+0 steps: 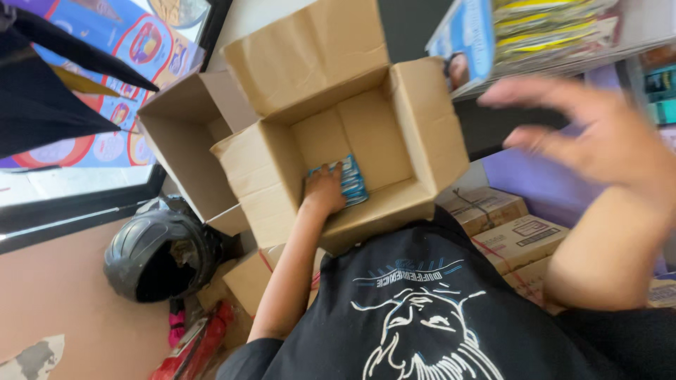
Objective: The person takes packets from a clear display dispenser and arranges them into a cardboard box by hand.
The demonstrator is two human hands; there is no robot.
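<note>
Head view: left hand grasps blue packets inside the open cardboard box; right hand, released with fingers spread, hangs beside the shelf.

The person wears a black short-sleeved T-shirt printed with a white line drawing beneath a pale blue sunburst and lettering. Both arms are bare below the sleeves; no gloves, watch or rings show.
</note>
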